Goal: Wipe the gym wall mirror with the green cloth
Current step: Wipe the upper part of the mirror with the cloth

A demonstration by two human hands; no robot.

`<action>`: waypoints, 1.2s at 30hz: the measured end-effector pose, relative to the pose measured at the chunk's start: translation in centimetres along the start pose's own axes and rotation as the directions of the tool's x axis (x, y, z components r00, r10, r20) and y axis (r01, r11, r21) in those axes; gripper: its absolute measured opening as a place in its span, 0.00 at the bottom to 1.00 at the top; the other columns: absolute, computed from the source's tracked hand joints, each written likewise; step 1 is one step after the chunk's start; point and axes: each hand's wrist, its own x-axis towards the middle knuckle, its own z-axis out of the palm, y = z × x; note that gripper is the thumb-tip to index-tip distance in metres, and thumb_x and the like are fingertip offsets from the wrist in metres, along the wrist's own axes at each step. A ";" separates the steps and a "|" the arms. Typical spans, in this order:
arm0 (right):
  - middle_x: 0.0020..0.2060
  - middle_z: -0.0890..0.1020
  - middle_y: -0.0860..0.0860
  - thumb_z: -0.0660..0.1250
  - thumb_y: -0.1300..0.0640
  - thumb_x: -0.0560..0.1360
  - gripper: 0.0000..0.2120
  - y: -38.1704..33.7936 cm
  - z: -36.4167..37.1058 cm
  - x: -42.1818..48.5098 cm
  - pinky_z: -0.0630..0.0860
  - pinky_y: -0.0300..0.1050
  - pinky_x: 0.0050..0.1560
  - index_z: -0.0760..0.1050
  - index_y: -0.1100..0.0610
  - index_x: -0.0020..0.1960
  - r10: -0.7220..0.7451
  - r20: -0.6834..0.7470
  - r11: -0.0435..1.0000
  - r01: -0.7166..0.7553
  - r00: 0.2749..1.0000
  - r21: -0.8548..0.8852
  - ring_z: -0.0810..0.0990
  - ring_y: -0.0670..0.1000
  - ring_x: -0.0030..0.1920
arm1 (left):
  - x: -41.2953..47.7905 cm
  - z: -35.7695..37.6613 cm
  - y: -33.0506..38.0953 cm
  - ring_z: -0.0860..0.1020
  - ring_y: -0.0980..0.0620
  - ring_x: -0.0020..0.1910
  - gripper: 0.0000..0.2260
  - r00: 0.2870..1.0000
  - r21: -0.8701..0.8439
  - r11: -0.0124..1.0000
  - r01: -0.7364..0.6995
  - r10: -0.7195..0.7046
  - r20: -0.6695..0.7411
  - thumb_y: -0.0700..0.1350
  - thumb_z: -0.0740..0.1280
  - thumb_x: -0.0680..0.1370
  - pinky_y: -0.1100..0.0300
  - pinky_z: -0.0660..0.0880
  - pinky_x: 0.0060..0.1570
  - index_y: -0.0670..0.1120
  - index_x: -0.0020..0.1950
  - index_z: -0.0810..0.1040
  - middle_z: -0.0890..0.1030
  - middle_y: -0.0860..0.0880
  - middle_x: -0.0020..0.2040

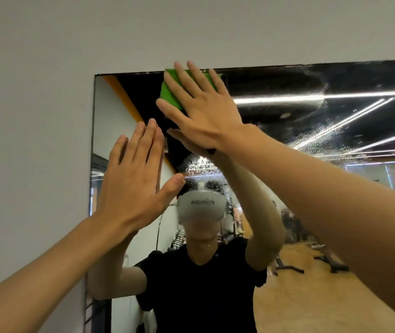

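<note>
Two hands were raised to the gym wall mirror (312,111), each doing a different job. The right hand (203,109) lay flat with its fingers (199,78) straight and spread, pressing the folded green cloth (166,93) against the glass without curling round it. An open palm like this probably spread the pressure over the whole pad and kept it from bunching.

The cloth sat at the mirror's top edge, near its upper left corner, almost wholly under the palm and fingers. Green showed past the fingers on the left and in the gaps between them, while the fingertips reached just over the mirror's edge onto the grey wall (35,116).

The left hand (131,183) was lower and closer to the mirror's left edge, fingers straight and held together, holding nothing. It appeared to rest on the glass, likely as a brace for the high reach, though actual contact could not be told.

Spray droplets (331,133) clung to the glass to the right and below, so most of the wiping seemed yet to be done.
</note>
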 end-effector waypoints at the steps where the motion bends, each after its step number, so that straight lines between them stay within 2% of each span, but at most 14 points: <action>1: 0.85 0.45 0.49 0.31 0.28 0.77 0.42 1.4 -0.1 -0.6 0.39 0.58 0.83 0.45 0.46 0.86 -0.012 -0.006 1.000 0.012 1.000 -0.017 0.40 0.51 0.84 | 0.0 0.0 0.0 0.42 0.49 0.86 0.42 1.000 0.000 1.000 0.000 0.000 -0.003 0.71 0.35 0.82 0.43 0.45 0.84 0.43 0.87 0.45 0.44 0.45 0.88; 4: 0.85 0.46 0.49 0.32 0.27 0.78 0.41 8.0 -1.1 -3.6 0.40 0.58 0.83 0.44 0.46 0.86 0.143 -0.083 0.988 -0.148 0.986 -0.054 0.41 0.51 0.85 | -0.1 0.2 0.1 0.44 0.48 0.86 0.42 1.000 -0.002 1.000 0.003 -0.003 -0.016 0.71 0.34 0.82 0.44 0.46 0.84 0.42 0.87 0.47 0.46 0.45 0.88; 7: 0.85 0.44 0.51 0.27 0.23 0.74 0.48 14.1 -2.5 -7.4 0.40 0.61 0.83 0.42 0.48 0.86 0.400 -0.113 0.913 -0.406 0.910 -0.038 0.40 0.53 0.84 | 0.0 0.2 0.2 0.45 0.47 0.86 0.43 1.000 -0.019 1.000 -0.004 0.004 -0.029 0.72 0.35 0.82 0.43 0.46 0.84 0.42 0.87 0.48 0.47 0.44 0.87; 9: 0.85 0.45 0.52 0.30 0.24 0.76 0.46 14.2 -2.9 -7.7 0.40 0.62 0.83 0.42 0.49 0.86 0.543 -0.119 0.839 -0.540 0.831 0.060 0.40 0.54 0.84 | 0.0 0.3 0.1 0.45 0.47 0.86 0.43 1.000 -0.015 1.000 -0.005 0.005 -0.029 0.72 0.36 0.83 0.42 0.47 0.84 0.42 0.87 0.48 0.47 0.44 0.87; 11: 0.85 0.45 0.52 0.32 0.27 0.78 0.44 10.9 -2.4 -6.2 0.40 0.62 0.83 0.43 0.50 0.86 0.571 -0.132 0.821 -0.564 0.810 0.090 0.41 0.54 0.84 | 0.0 0.5 0.0 0.44 0.47 0.86 0.42 0.999 0.004 1.000 -0.007 0.007 -0.033 0.71 0.39 0.83 0.42 0.47 0.84 0.42 0.87 0.47 0.46 0.44 0.88; 15: 0.85 0.46 0.49 0.31 0.31 0.78 0.40 1.8 0.0 -4.8 0.41 0.60 0.83 0.45 0.47 0.86 0.191 -0.092 0.981 -0.193 0.977 -0.012 0.41 0.52 0.85 | 0.0 1.1 -0.7 0.42 0.48 0.86 0.42 0.998 0.070 0.997 -0.027 0.031 -0.052 0.68 0.52 0.84 0.45 0.45 0.84 0.42 0.87 0.45 0.45 0.44 0.88; 18: 0.85 0.47 0.49 0.31 0.35 0.82 0.35 0.0 1.0 -7.0 0.41 0.59 0.83 0.46 0.47 0.86 -0.111 0.003 0.991 0.111 0.994 -0.071 0.41 0.52 0.85 | -0.1 1.3 -0.9 0.41 0.48 0.86 0.42 0.998 0.086 0.996 -0.024 0.030 -0.064 0.67 0.55 0.83 0.46 0.43 0.84 0.43 0.87 0.46 0.45 0.44 0.88; 20: 0.85 0.48 0.49 0.34 0.37 0.84 0.33 2.8 0.6 -8.5 0.41 0.57 0.83 0.46 0.46 0.86 -0.159 0.015 0.981 0.160 0.987 -0.106 0.42 0.51 0.85 | -0.1 1.3 -0.8 0.43 0.47 0.86 0.42 0.997 0.092 0.995 -0.024 0.031 -0.070 0.67 0.56 0.83 0.46 0.44 0.84 0.43 0.87 0.46 0.46 0.44 0.88; 22: 0.85 0.47 0.50 0.41 0.37 0.86 0.30 6.9 0.1 -9.8 0.42 0.58 0.83 0.46 0.46 0.86 -0.005 -0.043 0.987 -0.002 0.999 -0.162 0.42 0.52 0.85 | -0.1 1.3 -0.6 0.44 0.46 0.86 0.42 0.997 0.085 0.996 -0.027 0.034 -0.074 0.66 0.55 0.83 0.46 0.44 0.84 0.42 0.87 0.46 0.47 0.44 0.87; 24: 0.85 0.46 0.51 0.50 0.39 0.87 0.31 9.8 -0.5 -10.6 0.43 0.59 0.83 0.45 0.48 0.86 0.268 -0.113 0.948 -0.283 0.957 -0.145 0.41 0.53 0.85 | -0.1 1.2 -0.5 0.44 0.47 0.86 0.42 0.997 0.068 0.997 -0.022 0.027 -0.069 0.67 0.54 0.83 0.45 0.44 0.84 0.42 0.87 0.45 0.46 0.44 0.87; 27: 0.85 0.45 0.51 0.42 0.38 0.85 0.33 7.4 -0.2 -9.0 0.42 0.60 0.83 0.46 0.51 0.86 0.539 -0.170 0.840 -0.542 0.825 0.029 0.41 0.53 0.85 | -0.1 1.2 -0.6 0.43 0.47 0.86 0.43 0.998 0.058 0.998 -0.019 0.023 -0.066 0.68 0.54 0.83 0.44 0.45 0.84 0.42 0.87 0.45 0.46 0.44 0.87; 29: 0.85 0.44 0.51 0.38 0.38 0.84 0.33 3.1 0.7 -7.4 0.42 0.59 0.83 0.43 0.49 0.86 0.472 -0.185 0.879 -0.477 0.862 0.020 0.41 0.53 0.85 | -0.1 1.2 -0.8 0.43 0.47 0.86 0.43 0.997 0.057 0.998 -0.026 0.030 -0.075 0.68 0.56 0.83 0.46 0.43 0.84 0.42 0.87 0.45 0.45 0.44 0.87; 32: 0.85 0.45 0.51 0.33 0.37 0.82 0.34 -2.4 2.1 -6.9 0.41 0.59 0.83 0.44 0.49 0.86 0.165 -0.093 0.986 -0.167 0.982 -0.017 0.40 0.52 0.84 | -0.1 1.2 -0.8 0.41 0.48 0.86 0.42 0.995 0.049 0.998 -0.031 0.036 -0.088 0.66 0.56 0.84 0.46 0.43 0.84 0.42 0.87 0.45 0.45 0.44 0.87; 36: 0.85 0.52 0.52 0.37 0.37 0.84 0.33 -0.9 2.0 -10.1 0.45 0.59 0.83 0.50 0.49 0.86 -0.176 0.007 0.981 0.176 0.984 -0.083 0.46 0.53 0.85 | -0.1 1.2 -0.8 0.42 0.48 0.86 0.40 0.996 0.032 0.999 -0.027 0.029 -0.080 0.66 0.53 0.84 0.44 0.45 0.84 0.42 0.87 0.46 0.46 0.44 0.88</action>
